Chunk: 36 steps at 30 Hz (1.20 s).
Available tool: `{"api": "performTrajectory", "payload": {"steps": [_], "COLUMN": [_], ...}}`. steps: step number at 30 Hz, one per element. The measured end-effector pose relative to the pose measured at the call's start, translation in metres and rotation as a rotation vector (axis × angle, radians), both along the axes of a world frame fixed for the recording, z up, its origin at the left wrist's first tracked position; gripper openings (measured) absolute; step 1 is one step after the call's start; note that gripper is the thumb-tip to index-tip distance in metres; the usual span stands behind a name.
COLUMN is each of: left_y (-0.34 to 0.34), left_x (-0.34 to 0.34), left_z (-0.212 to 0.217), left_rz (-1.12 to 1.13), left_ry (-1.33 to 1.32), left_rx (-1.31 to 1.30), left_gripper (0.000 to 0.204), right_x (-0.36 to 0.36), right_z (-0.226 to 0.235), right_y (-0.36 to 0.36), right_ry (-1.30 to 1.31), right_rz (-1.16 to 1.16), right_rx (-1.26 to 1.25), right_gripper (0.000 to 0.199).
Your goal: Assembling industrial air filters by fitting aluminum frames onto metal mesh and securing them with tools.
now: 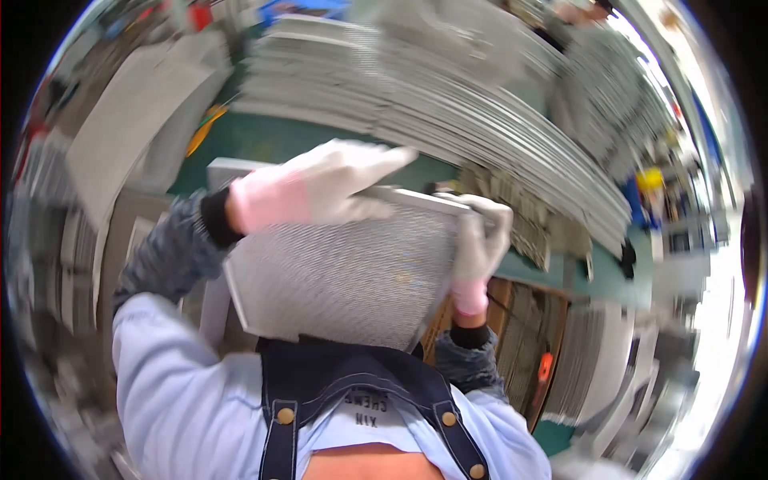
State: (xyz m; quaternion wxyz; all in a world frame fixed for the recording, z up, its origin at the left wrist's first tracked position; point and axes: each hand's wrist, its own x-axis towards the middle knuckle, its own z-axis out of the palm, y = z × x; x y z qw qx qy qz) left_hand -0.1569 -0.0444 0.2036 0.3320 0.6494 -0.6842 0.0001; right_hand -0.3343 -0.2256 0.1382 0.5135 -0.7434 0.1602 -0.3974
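Note:
A grey, finely ribbed panel with a thin light frame [344,280] stands tilted in front of my chest. My right hand [484,240], in a white glove with a pink cuff, is closed round its upper right corner. My left hand [332,184], gloved the same way, lies across the panel's upper left edge. Its fingers stretch to the right and stand apart; whether the palm presses on the frame cannot be seen. Part of a pale frame edge [228,166] shows behind my left wrist.
Long stacks of grey panels [312,80] fill the far side of the green table [264,136]. Brownish strips [512,208] lie right of my right hand. A yellow-orange tool [206,128] rests at the left. Another person [572,28] is at the far right.

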Motion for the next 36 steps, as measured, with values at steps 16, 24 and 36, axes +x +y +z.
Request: {"api": "performTrajectory", "payload": {"steps": [16, 24, 36], "left_y": [0.208, 0.246, -0.003], "left_x": [-0.015, 0.092, 0.023], "left_z": [-0.162, -0.160, 0.089], "left_rz": [0.889, 0.879, 0.329], "left_ry": [1.298, 0.438, -0.549], "left_rx": [-0.180, -0.224, -0.455], "left_gripper": [0.030, 0.025, 0.054], "right_x": [0.114, 0.162, 0.091], "right_z": [0.074, 0.170, 0.116], "right_y": [-0.031, -0.050, 0.025], "right_ry": [-0.263, -0.492, -0.488], "right_rz": [0.581, 0.172, 0.251], "right_rx": [0.359, -0.689, 0.170], "right_gripper": [0.040, 0.009, 0.007]}}
